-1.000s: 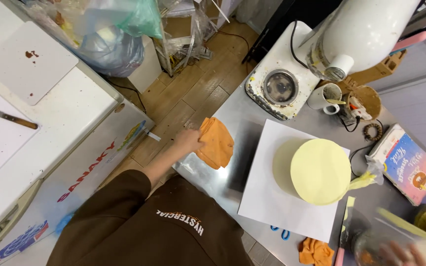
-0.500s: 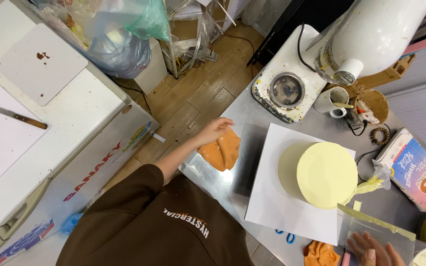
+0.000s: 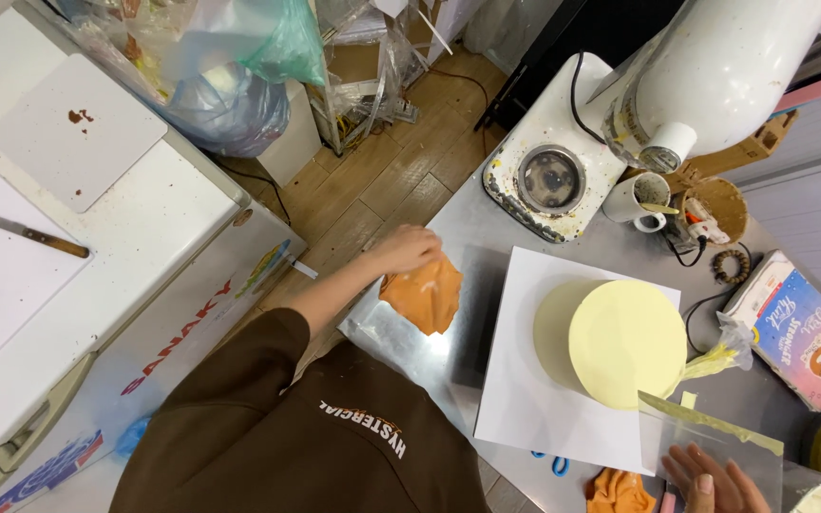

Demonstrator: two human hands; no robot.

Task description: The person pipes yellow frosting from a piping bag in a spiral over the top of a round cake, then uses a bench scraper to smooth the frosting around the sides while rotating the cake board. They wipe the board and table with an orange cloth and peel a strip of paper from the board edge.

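My left hand [image 3: 406, 249] grips an orange cloth [image 3: 427, 296] and presses it on the steel table [image 3: 401, 332] near its left edge. At the bottom right, my right hand [image 3: 710, 483] holds a clear plastic sheet [image 3: 715, 439] with pale yellow cream along its top edge. The sheet sits just below a round pale yellow frosted cake [image 3: 624, 342], which stands on a white square board [image 3: 525, 399].
A white stand mixer [image 3: 724, 66] with its base [image 3: 548, 176] stands behind the cake, beside a cup [image 3: 634, 199]. A yellow piping bag [image 3: 724, 351], a colourful box [image 3: 795, 328] and a second orange cloth [image 3: 617, 492] lie nearby. Left: a white chest freezer [image 3: 144, 237] with a knife [image 3: 26, 236].
My left hand has closed over the orange cloth and shifted it slightly on the steel table. My right hand with the clear sheet has come further into view beside the cake.
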